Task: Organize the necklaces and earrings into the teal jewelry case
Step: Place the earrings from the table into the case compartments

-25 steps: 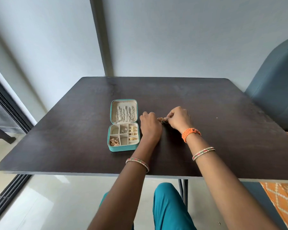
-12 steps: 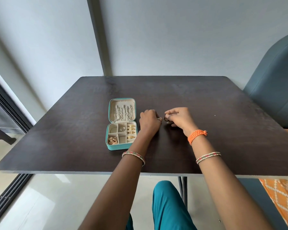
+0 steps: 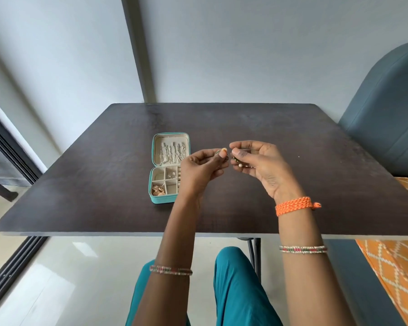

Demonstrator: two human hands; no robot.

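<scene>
Open teal jewelry case [image 3: 162, 200] is sitting left of centre on the table [image 3: 292, 137]; its near-right compartments are being covered by the raised left hand [image 3: 201, 167]. Right hand [image 3: 260, 164] is being held just beside it, narrow gap between. Tabletop far, right and left of the case is being left unobstructed. Blue chair [image 3: 386, 118] is flanking the far-right edge.
</scene>
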